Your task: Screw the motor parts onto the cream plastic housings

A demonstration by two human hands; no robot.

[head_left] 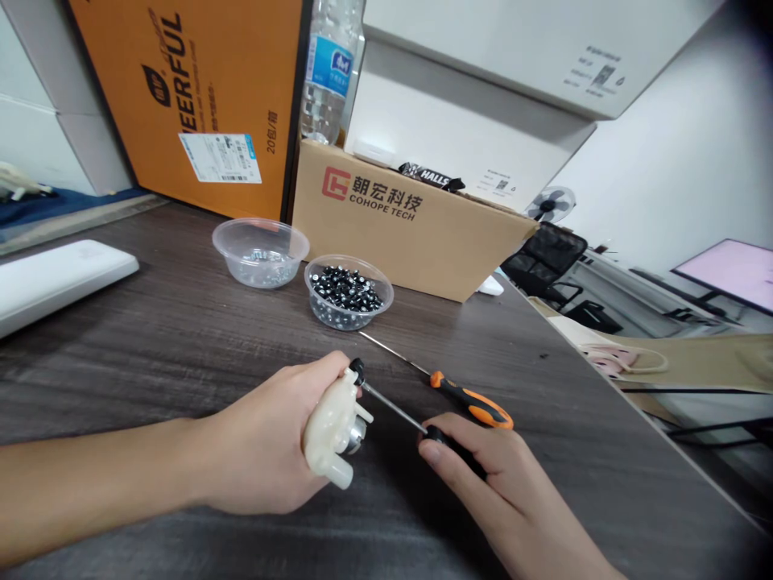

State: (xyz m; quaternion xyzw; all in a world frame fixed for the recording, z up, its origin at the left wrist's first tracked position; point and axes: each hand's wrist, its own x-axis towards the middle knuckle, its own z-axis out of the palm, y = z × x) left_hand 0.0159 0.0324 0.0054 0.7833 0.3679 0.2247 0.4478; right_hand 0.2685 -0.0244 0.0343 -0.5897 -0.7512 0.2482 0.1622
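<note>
My left hand (274, 447) is wrapped round a cream plastic pump-like part (329, 427) with short spouts and a silvery metal piece on its side. A small black cap (357, 371) sits at the part's upper end, beside my left thumb. In my right hand (495, 475) is a screwdriver (395, 409) with a dark handle, mostly hidden by my fingers. Its shaft points up and left, and the tip meets the part at or just beside the black cap. Another screwdriver (471, 403), orange and black, lies on the table beyond my right hand.
Two clear plastic bowls stand behind my hands: one bowl (386, 300) holds many black pieces, the other bowl (221, 242) small silvery ones. Behind them are a brown carton (374, 250), an orange box (241, 72) and a water bottle (329, 72). A white device (66, 278) lies left.
</note>
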